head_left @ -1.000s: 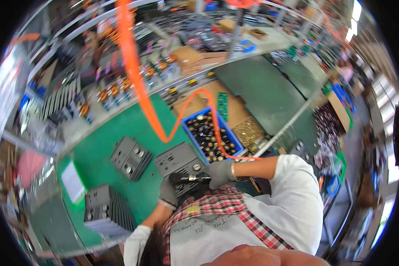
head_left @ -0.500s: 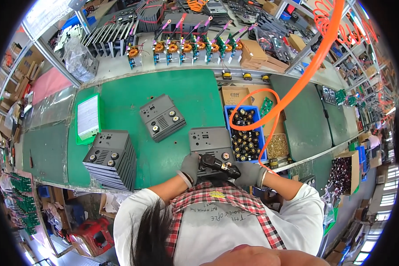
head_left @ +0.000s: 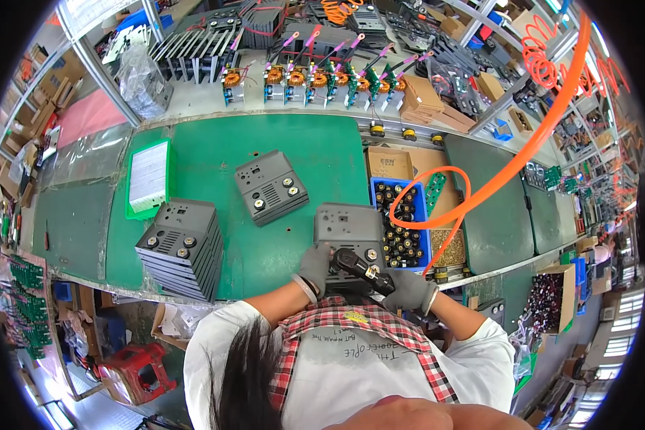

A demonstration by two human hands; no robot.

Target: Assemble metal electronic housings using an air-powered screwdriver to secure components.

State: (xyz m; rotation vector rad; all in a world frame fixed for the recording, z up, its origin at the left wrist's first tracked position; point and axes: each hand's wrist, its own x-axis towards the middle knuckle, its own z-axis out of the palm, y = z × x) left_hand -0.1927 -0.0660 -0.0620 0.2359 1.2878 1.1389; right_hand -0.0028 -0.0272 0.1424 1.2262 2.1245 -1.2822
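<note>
In my right hand (head_left: 413,289), gloved in grey, is a black air ratchet wrench (head_left: 364,270), the fingers closed round its handle. Its head lies over the lower part of a dark grey metal panel (head_left: 347,223) near the bench's front edge. My left hand (head_left: 313,267), also gloved, grips the lower left of that panel, close beside the wrench head. A brass-coloured round fitting (head_left: 370,254) shows on the panel right of the tool; what lies under the wrench head is hidden.
Another panel (head_left: 271,188) lies farther back, and a stack of panels (head_left: 183,251) stands left. A blue bin (head_left: 424,247) holds black fittings; small brass parts (head_left: 448,247) sit beside it. An orange air hose (head_left: 530,158) loops above. A green tray (head_left: 170,168) holds white sheets.
The wrench has tilted a little more, its handle end lower and farther right with my right hand. My left hand stays at the panel. The whole view has shifted slightly.
</note>
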